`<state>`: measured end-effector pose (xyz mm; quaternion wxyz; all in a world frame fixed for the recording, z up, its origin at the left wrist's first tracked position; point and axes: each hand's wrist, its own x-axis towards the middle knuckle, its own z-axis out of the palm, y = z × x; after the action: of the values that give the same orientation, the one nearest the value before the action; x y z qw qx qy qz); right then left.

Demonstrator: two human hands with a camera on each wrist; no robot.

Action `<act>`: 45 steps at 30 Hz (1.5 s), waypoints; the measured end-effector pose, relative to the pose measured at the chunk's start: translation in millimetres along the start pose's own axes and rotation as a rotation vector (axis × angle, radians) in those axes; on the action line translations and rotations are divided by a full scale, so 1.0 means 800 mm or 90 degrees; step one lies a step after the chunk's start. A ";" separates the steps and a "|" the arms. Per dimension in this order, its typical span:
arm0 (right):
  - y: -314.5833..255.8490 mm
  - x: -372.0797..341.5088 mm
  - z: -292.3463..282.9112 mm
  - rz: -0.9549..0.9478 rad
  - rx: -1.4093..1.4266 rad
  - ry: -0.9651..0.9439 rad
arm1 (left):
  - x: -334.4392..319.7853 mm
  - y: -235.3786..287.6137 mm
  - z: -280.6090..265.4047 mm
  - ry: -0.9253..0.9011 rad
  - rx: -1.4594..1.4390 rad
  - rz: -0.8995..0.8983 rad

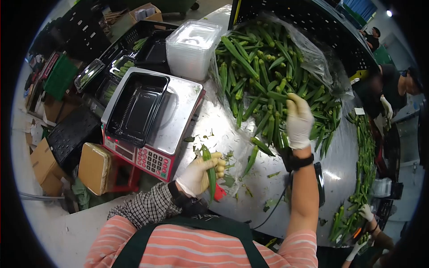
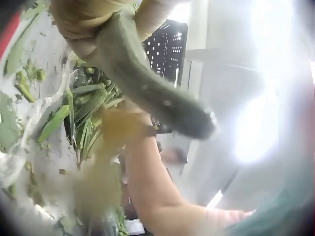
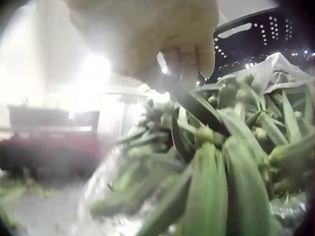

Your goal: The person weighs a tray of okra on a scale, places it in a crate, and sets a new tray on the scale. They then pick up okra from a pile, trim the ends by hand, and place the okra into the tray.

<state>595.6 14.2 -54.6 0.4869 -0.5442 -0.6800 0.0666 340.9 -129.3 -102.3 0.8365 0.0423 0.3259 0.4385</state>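
Note:
My gloved left hand (image 1: 199,175) (image 2: 93,22) grips one green okra pod (image 1: 209,169) (image 2: 147,86) between thumb and curled fingers, low over the metal table (image 1: 203,127). The pod stands lengthwise in the head view, and its blunt end juts from the fingers in the left wrist view. At the large heap of okra (image 1: 263,67) (image 3: 241,162), my gloved right hand (image 1: 299,123) (image 3: 152,39) reaches in from the near side. Its fingers pinch a dark green pod (image 1: 277,95) (image 3: 197,105) on top of the heap; the thumb's contact is partly hidden.
Left of the heap, a black tray (image 1: 138,107) rests on a scale (image 1: 178,107), with stacked clear containers (image 1: 192,51) behind. Filled trays (image 1: 120,67) stand at far left. Trimmings and a red object (image 1: 219,193) lie near my left hand. More okra (image 1: 364,156) and other people are at right.

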 end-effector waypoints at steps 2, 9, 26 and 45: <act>-0.014 -0.014 -0.039 0.291 0.344 0.007 | 0.007 0.000 0.006 -0.045 -0.041 -0.017; -0.069 -0.123 -0.039 0.531 0.761 -0.043 | 0.024 0.002 0.045 -0.153 -0.186 -0.004; 0.070 -0.122 0.007 0.319 -0.253 -0.252 | 0.048 0.002 0.016 0.037 -0.269 0.005; 0.063 -0.125 0.015 0.342 -0.088 -0.215 | 0.050 -0.031 0.004 0.007 0.004 -0.011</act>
<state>614.2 -41.3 -150.7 0.2939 -0.7173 -0.5861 0.2357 376.3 -113.0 -128.9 0.8383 0.0402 0.3320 0.4306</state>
